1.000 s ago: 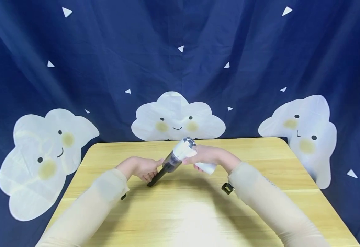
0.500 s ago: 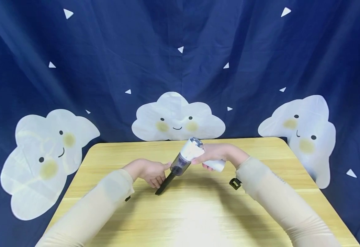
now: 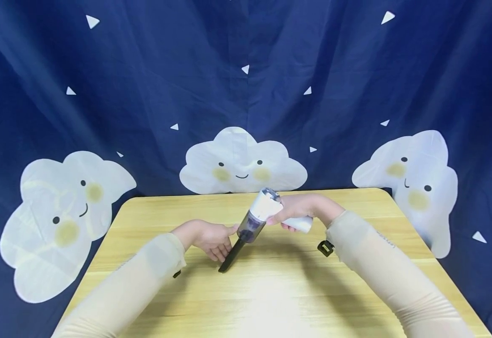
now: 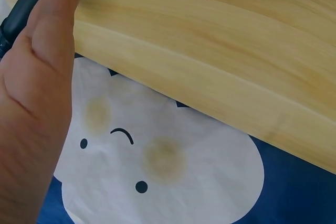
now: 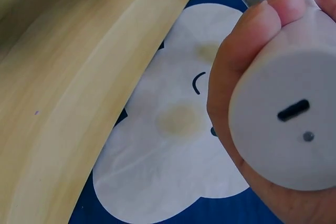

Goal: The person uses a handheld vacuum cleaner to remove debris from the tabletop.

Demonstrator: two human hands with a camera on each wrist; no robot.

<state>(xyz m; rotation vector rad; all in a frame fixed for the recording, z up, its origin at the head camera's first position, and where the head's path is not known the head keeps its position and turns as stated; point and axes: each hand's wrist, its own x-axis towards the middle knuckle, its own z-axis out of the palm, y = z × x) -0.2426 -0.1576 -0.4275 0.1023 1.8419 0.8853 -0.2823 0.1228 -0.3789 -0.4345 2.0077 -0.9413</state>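
Note:
A handheld vacuum cleaner [image 3: 264,206] slants over the table in the head view. It has a white body, a smoky see-through dust cup [image 3: 251,227] and a slim black nozzle [image 3: 232,256] pointing down to the near left. My right hand [image 3: 298,206] grips its white handle [image 5: 283,114], whose round end faces the right wrist camera. My left hand [image 3: 212,239] is beside the nozzle, thumb out near the dust cup and fingers loosely extended downward. In the left wrist view, the black nozzle [image 4: 23,11] is partly hidden by the hand; whether they touch is unclear.
A light wooden table [image 3: 178,300] with rounded far corners lies under both hands. Behind it hangs a dark blue curtain [image 3: 246,103] with white clouds and triangles. A small black device [image 3: 325,248] sits at the right wrist.
The vacuum cleaner and right hand have shifted right, with the nozzle tip swinging nearer to me. My left hand followed a little to the right, its fingers loosening beside the nozzle.

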